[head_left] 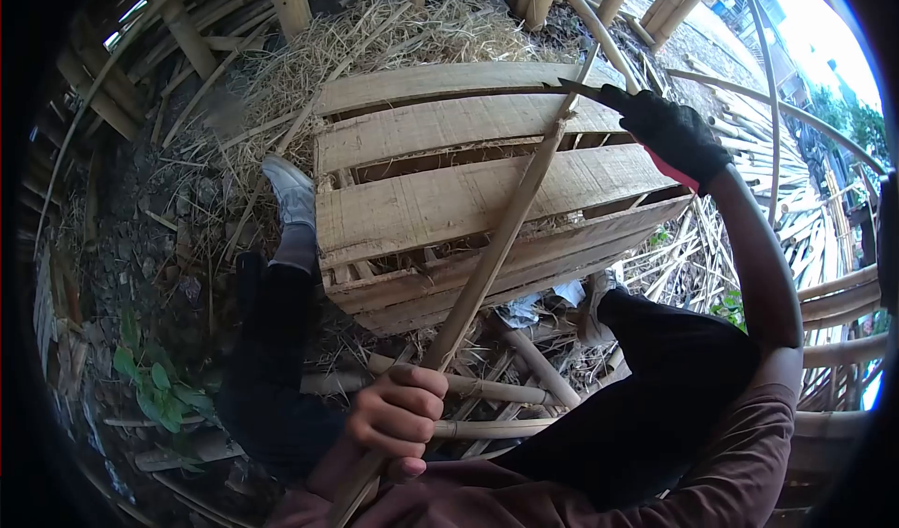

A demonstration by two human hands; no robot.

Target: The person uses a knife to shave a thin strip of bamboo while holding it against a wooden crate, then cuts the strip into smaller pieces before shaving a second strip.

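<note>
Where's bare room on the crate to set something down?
The slatted crate top is bare between its left end and the stick; less room lies right of the stick, below the right hand. Straw crowds the far side.

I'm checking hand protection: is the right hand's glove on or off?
On: the dark glove covers the right hand down to about the wrist. The left hand, closed around the bamboo stick, is bare.
</note>
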